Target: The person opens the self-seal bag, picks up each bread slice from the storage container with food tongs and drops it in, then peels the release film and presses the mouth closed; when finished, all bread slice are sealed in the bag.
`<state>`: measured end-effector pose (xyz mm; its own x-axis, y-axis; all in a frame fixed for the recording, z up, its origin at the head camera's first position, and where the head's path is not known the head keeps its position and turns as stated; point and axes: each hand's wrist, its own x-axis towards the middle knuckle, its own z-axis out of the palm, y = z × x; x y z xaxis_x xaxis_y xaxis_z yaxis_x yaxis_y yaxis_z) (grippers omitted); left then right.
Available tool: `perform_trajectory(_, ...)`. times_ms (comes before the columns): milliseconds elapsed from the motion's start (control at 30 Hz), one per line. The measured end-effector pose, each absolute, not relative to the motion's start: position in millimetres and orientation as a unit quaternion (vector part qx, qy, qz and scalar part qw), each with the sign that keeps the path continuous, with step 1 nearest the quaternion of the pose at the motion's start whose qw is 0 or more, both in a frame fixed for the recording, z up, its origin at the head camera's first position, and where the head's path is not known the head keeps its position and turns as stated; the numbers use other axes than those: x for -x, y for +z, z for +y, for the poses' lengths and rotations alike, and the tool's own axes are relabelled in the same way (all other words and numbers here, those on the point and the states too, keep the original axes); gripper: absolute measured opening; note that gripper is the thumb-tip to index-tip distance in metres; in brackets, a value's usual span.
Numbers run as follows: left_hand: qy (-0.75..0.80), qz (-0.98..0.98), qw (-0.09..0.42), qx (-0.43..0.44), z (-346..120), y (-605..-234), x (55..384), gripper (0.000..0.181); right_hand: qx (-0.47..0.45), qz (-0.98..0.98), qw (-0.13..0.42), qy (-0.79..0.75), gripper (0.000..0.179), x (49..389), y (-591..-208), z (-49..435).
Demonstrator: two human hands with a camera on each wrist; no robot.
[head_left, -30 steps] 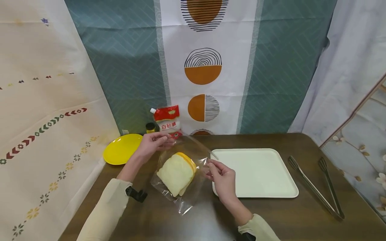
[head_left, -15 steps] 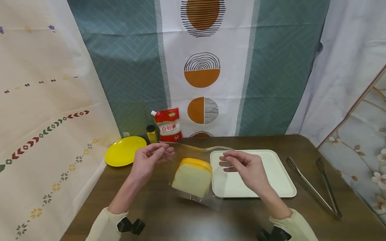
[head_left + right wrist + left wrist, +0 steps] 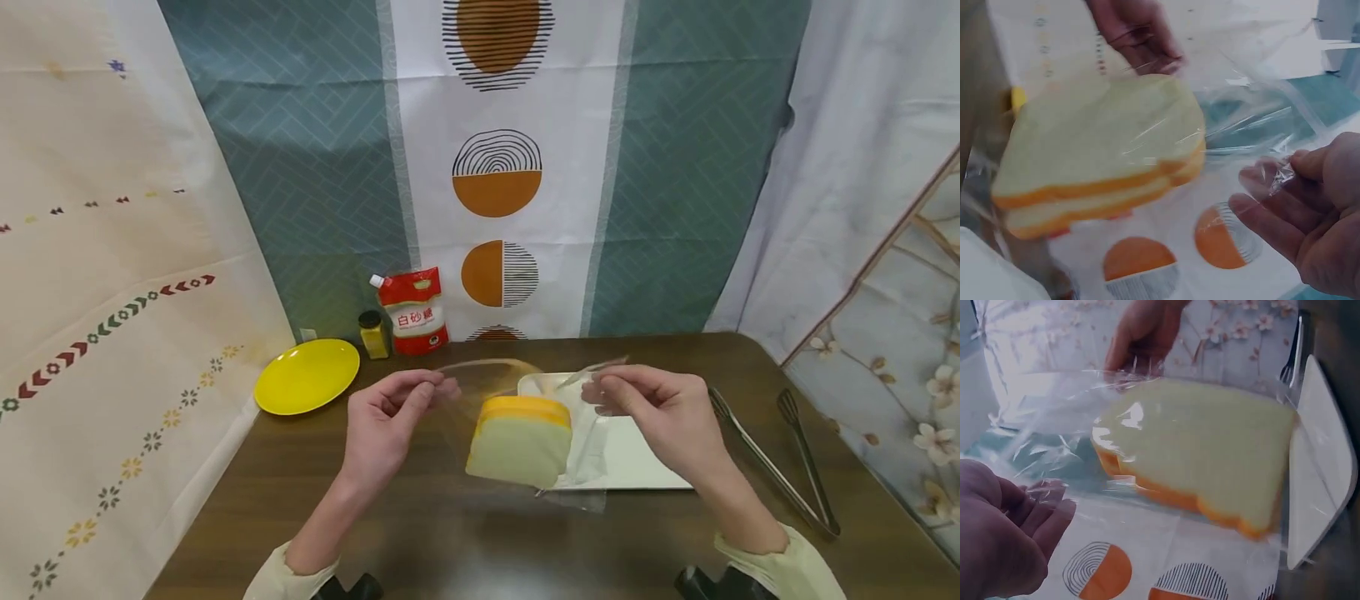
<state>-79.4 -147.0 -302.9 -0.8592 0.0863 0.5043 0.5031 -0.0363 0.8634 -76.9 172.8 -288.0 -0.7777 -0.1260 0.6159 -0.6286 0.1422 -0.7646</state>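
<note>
"Patterned curtains [image 3: 517, 250] hang behind a dark wooden table [image 3: 450, 542]. What's held?"

"A clear plastic bag [image 3: 588, 454] with two bread slices [image 3: 520, 446] inside, centre frame. Left hand [image 3: 386, 417] and right hand [image 3: 671, 408] each pinch its upper edge."

"Changed since half a second ago?"

"Bag and bread sit farther right, hiding more of a white tray [image 3: 645, 458]; the right hand has moved right too."

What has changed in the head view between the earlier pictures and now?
The clear bag with the bread has shifted right, and the bread has turned, its crust now uppermost in view. The right hand has moved right, the left hand nearer the person. Both hold the bag. Plate, jar, pouch, tray and tongs stayed put.
</note>
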Motion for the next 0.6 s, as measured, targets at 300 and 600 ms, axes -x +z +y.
perform_trajectory(300, -0.683, -0.673, 0.194, 0.207, -129.8, -305.1, 54.7, 0.013, -0.245, -0.703, 0.192, 0.640, 0.011, 64.4, -290.4, 180.1)
perform_trajectory(600, -0.709, -0.665, 0.153, 0.180, -123.6, -320.6, 45.8, 0.015, -0.172, -0.720, 0.146, 0.657, 0.010, 55.0, -299.2, 189.7)
